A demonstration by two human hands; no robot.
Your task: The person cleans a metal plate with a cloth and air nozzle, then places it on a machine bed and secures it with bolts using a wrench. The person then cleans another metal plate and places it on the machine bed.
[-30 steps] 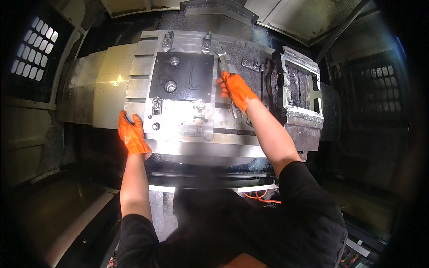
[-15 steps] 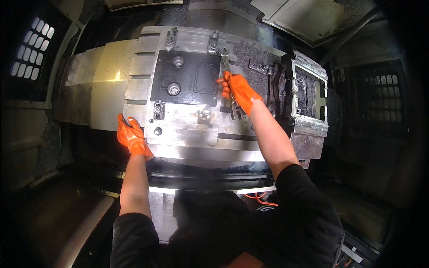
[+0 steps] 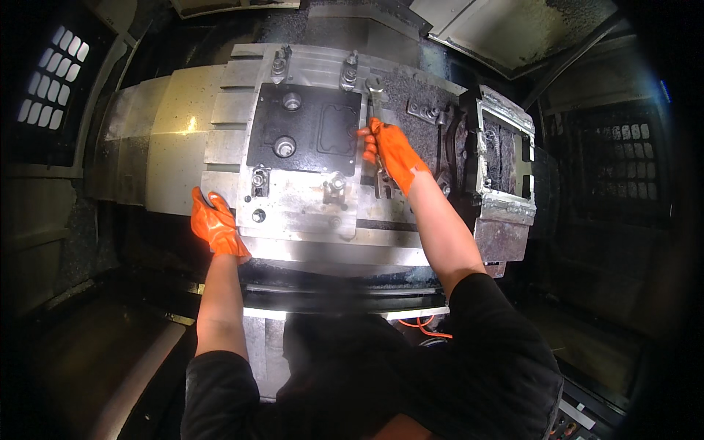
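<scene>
Steel fixture plate [image 3: 308, 213]: pale and machined, mounted inside a machine enclosure; stepped ribs are seen along its left side.
Black workpiece [image 3: 304, 128]: a dark cast plate with two round bosses and a rounded rectangular outline, seated in the middle of the fixture plate.
Clamps, far edge [image 3: 350, 73]: two bolted clamps bear on the workpiece's upper edge.
Clamps, near edge [image 3: 336, 183]: two more are set at its lower edge, each with a nut on a stud.
Wrench [image 3: 375, 92]: a bright open-ended spanner, its head shown above the fingers, just right of the workpiece's top right corner.
Right hand [image 3: 392, 150]: orange-gloved, grip clenched around the wrench shank; the lower shank is hidden by the glove.
Left hand [image 3: 214, 224]: orange-gloved, released and holding nothing, laid on the fixture plate's lower left edge.
Side frame [image 3: 502, 161]: an open grey metal frame coated with chips, standing right of the forearm.
Orange cable [image 3: 422, 323]: lies below the plate's front edge.
Obstruction: the right forearm crosses the plate's right portion and covers the parts there.
Change from earlier frames: the right hand and wrench are found higher along the workpiece's right edge; the left hand is kept at the same corner.
</scene>
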